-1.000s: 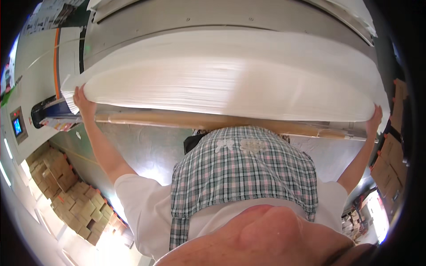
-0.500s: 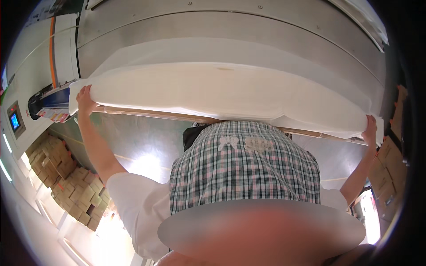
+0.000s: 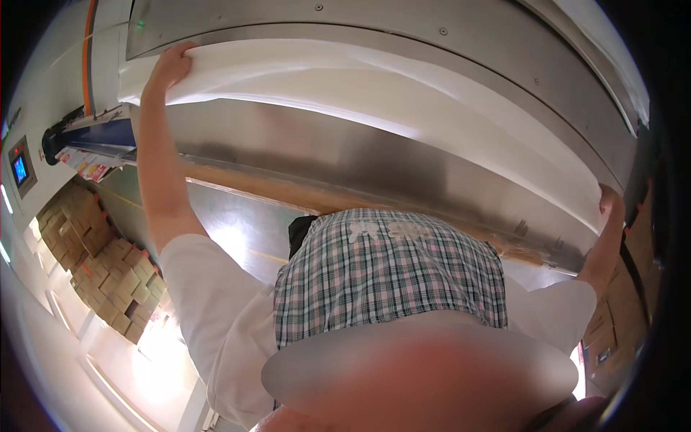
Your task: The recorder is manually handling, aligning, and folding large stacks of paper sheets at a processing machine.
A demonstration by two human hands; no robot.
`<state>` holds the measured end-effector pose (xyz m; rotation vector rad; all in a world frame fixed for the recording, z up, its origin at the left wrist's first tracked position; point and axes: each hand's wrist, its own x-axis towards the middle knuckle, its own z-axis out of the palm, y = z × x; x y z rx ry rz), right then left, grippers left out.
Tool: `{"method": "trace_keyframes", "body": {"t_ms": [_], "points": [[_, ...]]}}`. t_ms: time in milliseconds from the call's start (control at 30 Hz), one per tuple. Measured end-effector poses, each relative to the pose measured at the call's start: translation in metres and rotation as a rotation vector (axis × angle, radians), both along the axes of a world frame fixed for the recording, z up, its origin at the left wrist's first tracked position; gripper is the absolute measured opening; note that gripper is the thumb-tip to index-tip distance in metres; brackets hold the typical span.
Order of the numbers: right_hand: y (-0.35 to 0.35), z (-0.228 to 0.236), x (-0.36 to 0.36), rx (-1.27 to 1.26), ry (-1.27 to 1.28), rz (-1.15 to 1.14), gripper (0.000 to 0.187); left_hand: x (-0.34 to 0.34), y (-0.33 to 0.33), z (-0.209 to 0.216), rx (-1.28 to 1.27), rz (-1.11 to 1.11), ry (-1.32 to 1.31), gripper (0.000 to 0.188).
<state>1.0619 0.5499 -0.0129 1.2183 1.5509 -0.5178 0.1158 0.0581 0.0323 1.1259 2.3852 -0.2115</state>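
Sheets (image 3: 345, 78) held at both ends, just short of metal panel (image 3: 381, 18)

White, wide, drawn out as one long band across the machine. The left end is gripped by the left hand (image 3: 171, 67), with fingers curled over the far corner; the thumb's position underneath cannot be told. The right end is pinched at its edge by the right hand (image 3: 611, 207); most of those fingers are hidden, so the exact hold is not readable. Both arms are spread wide, and the right hand is placed lower in view than the left.

The sheets are located along the foot of the panel, over the rear part of a bare metal bed (image 3: 288, 140). Whether the panel is touched by the far edge cannot be told. Bed surface is exposed between the sheets' near edge and a brown strip (image 3: 259, 186) along the front. That strip is partly hidden by a plaid apron (image 3: 389, 281).

On the left, a small lit screen (image 3: 20, 168) is mounted on a white cabinet (image 3: 54, 93) marked with an orange stripe (image 3: 88, 57). Between cabinet and bed, a blue part (image 3: 101, 134) is seen, with printed papers (image 3: 85, 163) just below. Brown cartons (image 3: 108, 266) are piled at lower left.
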Motion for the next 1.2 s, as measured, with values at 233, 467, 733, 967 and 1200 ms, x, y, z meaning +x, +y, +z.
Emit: {"method": "trace_keyframes", "body": {"t_ms": [233,467,733,967,1200], "points": [[0.002,0.043,0.108,0.571,0.697,0.100,0.030,0.119,0.002,0.031,0.838,-0.122,0.071,0.025],[-0.151,0.066,-0.296,0.289,1.361,-0.192,0.027,0.323,0.021,0.045,0.902,-0.567,-0.316,0.031],[-0.263,0.101,-0.491,0.153,1.579,0.265,0.024,0.204,-0.048,0.005,0.781,-0.167,0.414,0.023],[-0.304,0.123,-0.570,0.185,1.619,0.338,0.017,0.136,-0.095,0.023,0.728,0.005,0.650,0.020],[-0.360,0.127,-0.716,0.090,1.648,0.514,0.014,0.089,-0.111,0.038,0.926,-0.145,0.656,0.017]]}}
